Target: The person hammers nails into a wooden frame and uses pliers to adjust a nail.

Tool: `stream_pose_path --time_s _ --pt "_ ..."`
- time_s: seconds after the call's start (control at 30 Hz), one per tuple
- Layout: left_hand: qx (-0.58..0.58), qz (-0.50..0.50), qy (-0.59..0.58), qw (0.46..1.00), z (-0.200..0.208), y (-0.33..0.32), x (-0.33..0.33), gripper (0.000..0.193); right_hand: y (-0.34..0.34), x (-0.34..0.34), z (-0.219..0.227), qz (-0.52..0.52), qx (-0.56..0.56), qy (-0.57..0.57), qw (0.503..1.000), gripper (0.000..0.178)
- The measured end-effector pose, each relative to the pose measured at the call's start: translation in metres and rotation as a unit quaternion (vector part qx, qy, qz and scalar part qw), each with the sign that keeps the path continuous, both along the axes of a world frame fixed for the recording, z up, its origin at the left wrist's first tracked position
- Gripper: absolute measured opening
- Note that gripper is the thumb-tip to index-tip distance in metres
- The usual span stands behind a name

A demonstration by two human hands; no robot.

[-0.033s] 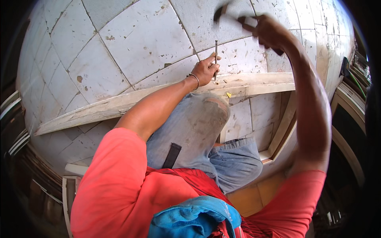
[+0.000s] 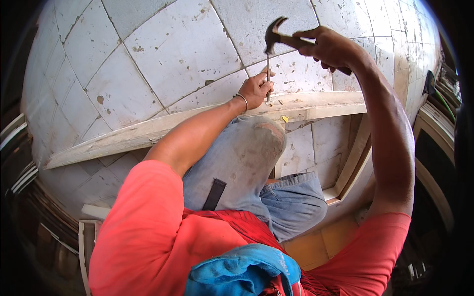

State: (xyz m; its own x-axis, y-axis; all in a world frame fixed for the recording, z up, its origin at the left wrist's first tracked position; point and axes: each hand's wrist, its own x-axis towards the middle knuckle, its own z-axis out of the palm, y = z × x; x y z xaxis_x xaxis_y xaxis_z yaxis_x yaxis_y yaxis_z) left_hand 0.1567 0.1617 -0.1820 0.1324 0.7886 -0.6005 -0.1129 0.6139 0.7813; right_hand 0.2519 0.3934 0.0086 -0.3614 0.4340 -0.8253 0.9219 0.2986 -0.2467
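My left hand point(image 2: 256, 91) has its fingers closed round a slim metal chisel point(image 2: 268, 63), which stands upright with its lower end on a pale wooden beam point(image 2: 321, 102). A small cut hole point(image 2: 269, 103) shows in the wood at the chisel's foot. My right hand point(image 2: 332, 48) grips the handle of a claw hammer point(image 2: 272, 37), the claw pointing away from me. The hammer's striking face is at the chisel's top end and seems to touch it. My left knee, in worn jeans point(image 2: 237, 153), is close beside the beam.
Chipped white tiles point(image 2: 177, 44) cover the surface beyond the beam. A yellow scrap point(image 2: 285, 119) clings to the beam's near edge. Wooden frame pieces point(image 2: 351, 165) are on the right, and more pale frame parts point(image 2: 89, 237) at lower left. A dark strap point(image 2: 214, 194) lies on my thigh.
The hammer, blurred and raised above the chisel before, has come down to the chisel's top. My left hand and the chisel have hardly moved.
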Motion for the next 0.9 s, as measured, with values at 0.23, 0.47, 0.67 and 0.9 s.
stream_pose_path --time_s 0.23,0.47,0.67,0.9 --pt "0.023 0.001 0.029 0.999 0.004 -0.003 0.006 0.041 0.016 0.018 -0.014 -0.206 0.201 0.15 0.946 0.046" --pt "0.022 -0.036 0.05 0.998 -0.01 -0.009 0.002 0.047 -0.009 -0.018 0.022 0.011 0.026 0.02 0.999 0.049" --pt "0.016 0.017 0.039 0.999 -0.005 0.001 0.019 0.035 0.013 0.023 -0.005 -0.254 0.233 0.185 0.92 0.05" --pt "0.026 -0.013 0.08 0.996 -0.015 -0.004 0.014 0.037 0.013 0.024 0.014 -0.138 0.111 0.128 0.976 0.046"
